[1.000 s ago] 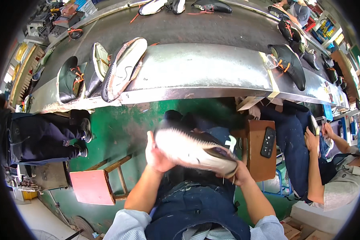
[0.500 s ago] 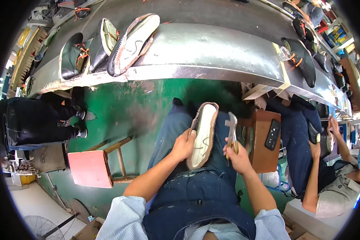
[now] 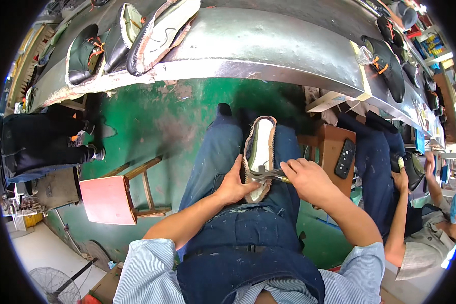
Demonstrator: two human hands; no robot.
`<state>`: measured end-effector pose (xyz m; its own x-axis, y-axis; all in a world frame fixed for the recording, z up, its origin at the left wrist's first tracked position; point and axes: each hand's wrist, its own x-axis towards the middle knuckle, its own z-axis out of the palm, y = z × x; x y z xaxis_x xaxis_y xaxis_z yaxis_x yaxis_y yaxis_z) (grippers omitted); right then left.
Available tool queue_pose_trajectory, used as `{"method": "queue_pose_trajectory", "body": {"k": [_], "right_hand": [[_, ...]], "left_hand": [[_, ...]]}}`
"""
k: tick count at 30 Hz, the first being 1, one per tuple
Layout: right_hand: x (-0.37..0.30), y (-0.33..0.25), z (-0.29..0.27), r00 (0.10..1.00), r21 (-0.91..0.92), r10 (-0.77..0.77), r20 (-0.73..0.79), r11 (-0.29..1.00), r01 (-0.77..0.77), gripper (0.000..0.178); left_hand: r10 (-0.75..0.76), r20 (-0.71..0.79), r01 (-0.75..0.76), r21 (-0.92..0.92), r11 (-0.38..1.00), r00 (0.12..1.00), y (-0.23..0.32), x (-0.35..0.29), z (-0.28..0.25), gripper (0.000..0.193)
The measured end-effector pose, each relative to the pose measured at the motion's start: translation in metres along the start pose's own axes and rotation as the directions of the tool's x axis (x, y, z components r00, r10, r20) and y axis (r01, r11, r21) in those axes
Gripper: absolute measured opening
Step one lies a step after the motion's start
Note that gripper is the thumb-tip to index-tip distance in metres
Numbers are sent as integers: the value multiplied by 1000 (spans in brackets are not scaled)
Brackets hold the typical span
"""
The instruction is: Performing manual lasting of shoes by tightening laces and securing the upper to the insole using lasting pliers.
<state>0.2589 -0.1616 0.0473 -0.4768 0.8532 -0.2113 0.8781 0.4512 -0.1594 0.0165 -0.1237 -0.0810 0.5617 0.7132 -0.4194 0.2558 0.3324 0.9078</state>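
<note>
Pliers [image 3: 266, 174] now bite the upturned, pale-soled shoe [image 3: 259, 152], sole showing.

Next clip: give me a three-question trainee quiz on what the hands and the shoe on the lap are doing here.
1. True or false: the shoe lies sole-up on the person's lap.
2. What does the right hand hold? A) metal pliers B) a brush C) a phone
3. Which hand steadies the shoe from the side?

Key: 1. true. 2. A, the pliers reach onto the sole. 3. The left hand.
</note>
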Motion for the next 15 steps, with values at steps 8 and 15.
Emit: {"method": "queue_pose_trajectory", "body": {"k": [8,15], "right_hand": [[-6,2,14,971,510,-10,240,852,-118,43],[29,-15,-40,920,137,97,379,978,-160,35]], "left_hand": [[15,33,-17,74,997,999,1,-2,-2,117],[135,-10,-124,329,936,991,6,-14,13,106]]}}
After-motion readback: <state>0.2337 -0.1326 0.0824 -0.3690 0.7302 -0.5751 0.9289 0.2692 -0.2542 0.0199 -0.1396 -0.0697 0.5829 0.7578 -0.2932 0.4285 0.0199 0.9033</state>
